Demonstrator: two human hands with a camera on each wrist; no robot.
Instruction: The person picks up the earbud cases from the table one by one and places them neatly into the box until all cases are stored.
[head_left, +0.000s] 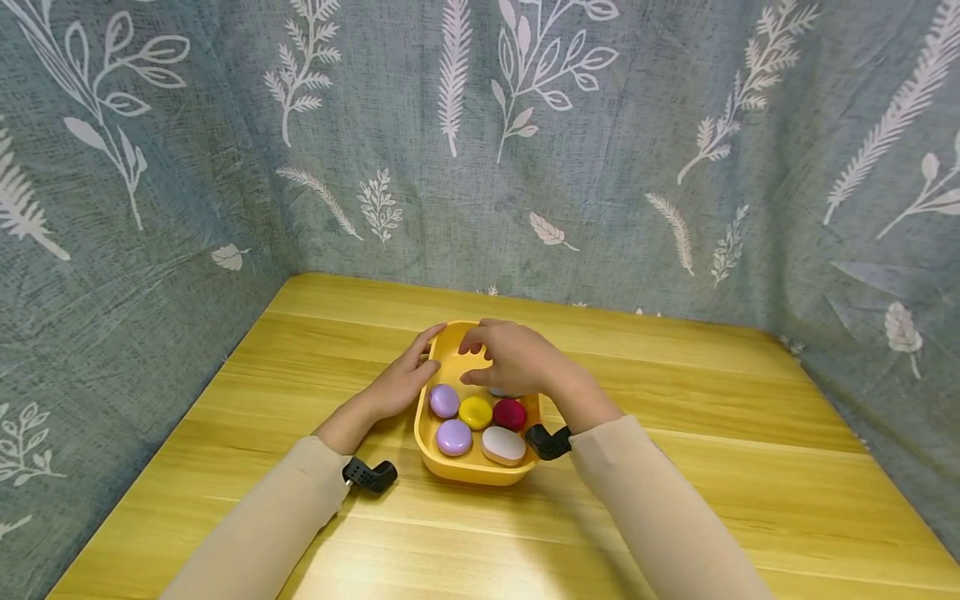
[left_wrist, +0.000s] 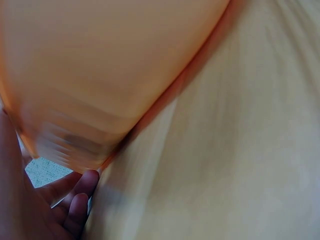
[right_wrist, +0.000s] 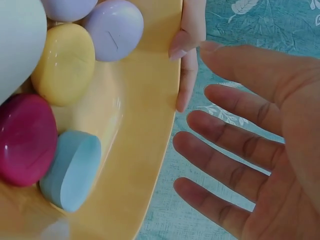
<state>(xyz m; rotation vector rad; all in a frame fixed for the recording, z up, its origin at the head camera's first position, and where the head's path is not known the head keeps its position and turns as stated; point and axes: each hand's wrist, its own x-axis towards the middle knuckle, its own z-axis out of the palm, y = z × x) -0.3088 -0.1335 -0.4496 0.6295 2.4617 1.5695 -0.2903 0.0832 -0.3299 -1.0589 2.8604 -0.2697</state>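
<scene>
A yellow oblong tub (head_left: 476,473) sits on the table, holding several smooth, rounded pieces. Toward its near end lie two lilac pieces (head_left: 454,437), a glossy yellow one (head_left: 476,412), a dark magenta one (head_left: 510,414) and a white-topped oval (head_left: 503,445). A light blue piece (right_wrist: 72,170) leans beside the magenta one, mostly covered by the right hand in the head view. My left hand (head_left: 393,387) grips the tub's left rim, thumb over the edge and fingers outside. Above the tub's far half, my right hand (head_left: 517,358) holds nothing, its fingers spread and bent slightly downward.
The wooden table (head_left: 712,483) extends to both sides of the tub. A blue-grey curtain (head_left: 420,217) with white leaf prints hangs behind it and along the sides. Black wrist cameras (head_left: 370,476) sit at both cuffs, the right one close to the tub's near right corner.
</scene>
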